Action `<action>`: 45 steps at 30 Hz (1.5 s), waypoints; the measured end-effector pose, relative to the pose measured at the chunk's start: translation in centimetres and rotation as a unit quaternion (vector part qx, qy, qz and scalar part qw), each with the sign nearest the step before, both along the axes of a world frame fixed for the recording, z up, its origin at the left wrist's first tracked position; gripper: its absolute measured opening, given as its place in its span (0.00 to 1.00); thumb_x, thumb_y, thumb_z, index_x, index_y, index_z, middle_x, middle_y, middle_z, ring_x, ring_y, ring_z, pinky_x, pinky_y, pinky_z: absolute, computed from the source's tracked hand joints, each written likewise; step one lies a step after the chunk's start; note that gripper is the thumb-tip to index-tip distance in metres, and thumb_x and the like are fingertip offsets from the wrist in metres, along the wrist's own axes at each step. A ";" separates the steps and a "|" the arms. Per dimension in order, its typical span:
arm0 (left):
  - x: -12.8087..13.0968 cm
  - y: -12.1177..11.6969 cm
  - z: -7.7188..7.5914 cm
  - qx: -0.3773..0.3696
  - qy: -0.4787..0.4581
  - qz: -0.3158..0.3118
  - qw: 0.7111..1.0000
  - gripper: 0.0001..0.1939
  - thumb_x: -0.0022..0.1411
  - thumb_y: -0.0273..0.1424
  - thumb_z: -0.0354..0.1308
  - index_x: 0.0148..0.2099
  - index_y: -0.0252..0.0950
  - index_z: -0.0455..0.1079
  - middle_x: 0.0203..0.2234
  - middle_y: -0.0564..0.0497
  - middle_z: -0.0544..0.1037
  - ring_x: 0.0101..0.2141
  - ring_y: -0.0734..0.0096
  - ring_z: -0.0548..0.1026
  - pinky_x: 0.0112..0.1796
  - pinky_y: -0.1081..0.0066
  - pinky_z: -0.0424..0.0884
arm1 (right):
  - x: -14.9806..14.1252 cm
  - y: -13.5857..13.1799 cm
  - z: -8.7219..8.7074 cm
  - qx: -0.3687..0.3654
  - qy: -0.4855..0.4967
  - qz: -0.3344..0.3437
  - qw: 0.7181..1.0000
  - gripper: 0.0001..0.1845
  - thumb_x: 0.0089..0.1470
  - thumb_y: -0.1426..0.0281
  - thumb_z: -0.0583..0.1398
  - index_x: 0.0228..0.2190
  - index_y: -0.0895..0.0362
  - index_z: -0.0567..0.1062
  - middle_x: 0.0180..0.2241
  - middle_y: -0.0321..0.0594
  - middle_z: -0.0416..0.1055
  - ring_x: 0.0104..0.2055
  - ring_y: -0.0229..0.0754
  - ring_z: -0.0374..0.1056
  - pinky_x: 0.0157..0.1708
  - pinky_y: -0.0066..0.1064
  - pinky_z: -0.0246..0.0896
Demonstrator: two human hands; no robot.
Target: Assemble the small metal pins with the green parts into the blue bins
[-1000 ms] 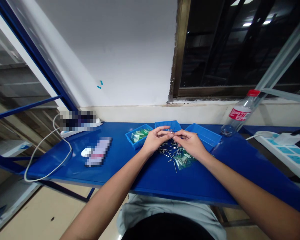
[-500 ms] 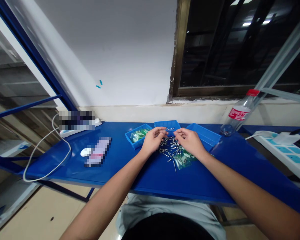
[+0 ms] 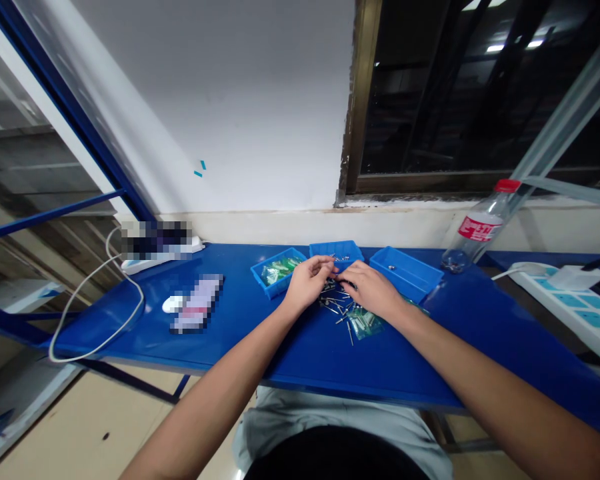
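Note:
My left hand (image 3: 306,285) is over a pile of thin silver metal pins (image 3: 333,307) that look like rivets, its thumb and fingers pinched together. What it holds is too small to make out. My right hand (image 3: 369,288) is bent down over the same pile, fingertips closed together and almost meeting those of the left. Whatever is between its fingers cannot be seen. Beside the pile, partly under the right wrist, lies a clear greenish bag (image 3: 366,325) with small pieces in it.
Behind the hands are a left blue bin (image 3: 270,288) with green-tinted bags, a middle blue bin (image 3: 336,249) with some metal pins, and a right blue bin (image 3: 414,275) with a small shiny piece. A bottle (image 3: 480,227), power strip (image 3: 570,293) and blurred phone (image 3: 199,303) lie around.
My right hand has moved left and slightly down, bringing its fingertips close to my left hand's. More of the right bin shows. My left hand has hardly moved.

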State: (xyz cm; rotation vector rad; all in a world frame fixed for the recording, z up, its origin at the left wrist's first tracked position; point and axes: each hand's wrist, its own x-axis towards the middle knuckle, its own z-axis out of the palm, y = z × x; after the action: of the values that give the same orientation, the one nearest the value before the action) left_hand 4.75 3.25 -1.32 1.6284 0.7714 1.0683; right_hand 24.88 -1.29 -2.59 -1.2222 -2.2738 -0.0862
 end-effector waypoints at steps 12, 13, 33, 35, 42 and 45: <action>0.1 -0.3 0.2 0.014 0.009 -0.005 1.000 0.13 0.69 0.35 0.60 0.50 0.33 0.76 0.37 0.44 0.85 0.38 0.63 0.84 0.44 0.65 0.79 | 0.2 0.4 -0.2 -0.013 0.010 0.016 1.000 0.09 0.64 0.76 0.59 0.39 0.55 0.80 0.41 0.46 0.79 0.50 0.51 0.70 0.51 0.44 0.69; 0.1 -0.3 0.2 0.016 0.011 -0.004 1.000 0.13 0.69 0.35 0.60 0.50 0.33 0.76 0.36 0.44 0.85 0.38 0.63 0.84 0.44 0.64 0.79 | 0.3 0.4 -0.1 -0.015 0.008 0.019 1.000 0.09 0.64 0.76 0.60 0.39 0.55 0.81 0.41 0.46 0.80 0.50 0.51 0.70 0.51 0.44 0.69; -0.4 -0.7 0.5 0.049 0.114 -0.071 0.990 0.21 0.67 0.45 0.63 0.51 0.32 0.82 0.35 0.45 0.85 0.35 0.64 0.82 0.40 0.69 0.78 | -0.5 -2.1 2.4 0.009 0.235 0.007 0.972 0.06 0.62 0.72 0.59 0.39 0.53 0.76 0.41 0.43 0.75 0.37 0.44 0.74 0.41 0.38 0.74; -0.4 -0.8 0.5 0.049 0.107 -0.086 0.989 0.22 0.68 0.45 0.62 0.51 0.32 0.82 0.34 0.45 0.85 0.33 0.66 0.82 0.39 0.70 0.78 | -0.5 -2.2 2.3 0.006 0.240 0.018 0.971 0.06 0.63 0.72 0.59 0.40 0.53 0.76 0.41 0.44 0.75 0.39 0.46 0.75 0.43 0.38 0.75; -0.2 -0.7 0.3 0.005 0.085 -0.056 0.995 0.15 0.65 0.37 0.64 0.47 0.31 0.82 0.35 0.44 0.86 0.34 0.64 0.84 0.39 0.68 0.81 | -0.6 -2.3 1.8 -0.028 0.274 0.021 0.961 0.05 0.63 0.71 0.59 0.40 0.52 0.76 0.40 0.42 0.78 0.40 0.45 0.78 0.45 0.39 0.79; -0.1 -1.0 0.5 0.030 0.126 -0.020 0.991 0.10 0.61 0.29 0.64 0.44 0.32 0.82 0.34 0.45 0.86 0.35 0.63 0.85 0.38 0.68 0.81 | -0.5 -2.3 1.7 -0.034 0.267 0.012 0.963 0.05 0.63 0.71 0.60 0.40 0.53 0.77 0.40 0.41 0.79 0.39 0.44 0.79 0.42 0.38 0.79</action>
State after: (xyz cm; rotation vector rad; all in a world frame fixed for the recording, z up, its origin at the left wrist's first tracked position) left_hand 4.65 2.27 -0.83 1.8455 0.8741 0.8738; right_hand 24.35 -3.57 -0.84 -1.0889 -1.8282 0.3009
